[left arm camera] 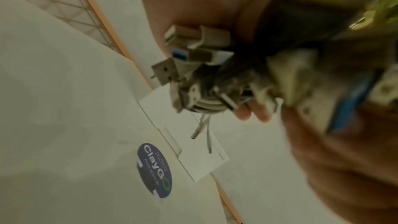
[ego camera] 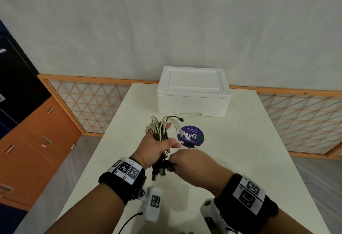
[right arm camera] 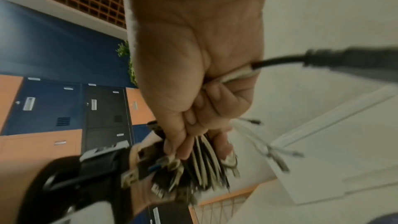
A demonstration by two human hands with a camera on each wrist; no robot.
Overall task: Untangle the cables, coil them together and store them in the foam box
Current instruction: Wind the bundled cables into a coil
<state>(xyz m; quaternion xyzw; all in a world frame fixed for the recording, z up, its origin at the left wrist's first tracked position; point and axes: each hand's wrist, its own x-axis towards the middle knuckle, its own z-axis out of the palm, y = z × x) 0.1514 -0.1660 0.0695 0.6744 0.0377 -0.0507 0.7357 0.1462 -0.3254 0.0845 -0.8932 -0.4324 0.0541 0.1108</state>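
Note:
A bundle of white and black cables (ego camera: 160, 130) is held above the table, gripped by my left hand (ego camera: 169, 136) with the thumb across it. The loops and loose ends fan out toward the foam box (ego camera: 194, 93), whose lid is on. USB plugs (ego camera: 158, 172) hang below the left palm. My right hand (ego camera: 174, 159) is curled over the plug end, gripping some cables there. In the right wrist view the right hand (right arm camera: 206, 101) is a fist, and a black cable (right arm camera: 280, 60) leaves its side. The left wrist view shows the plugs (left arm camera: 193, 74) up close.
A round purple sticker (ego camera: 190, 137) lies on the white table (ego camera: 240, 141) between the hands and the box. Orange lattice panels (ego camera: 88, 104) stand behind the table. Blue and orange cabinets (ego camera: 27, 122) line the left side.

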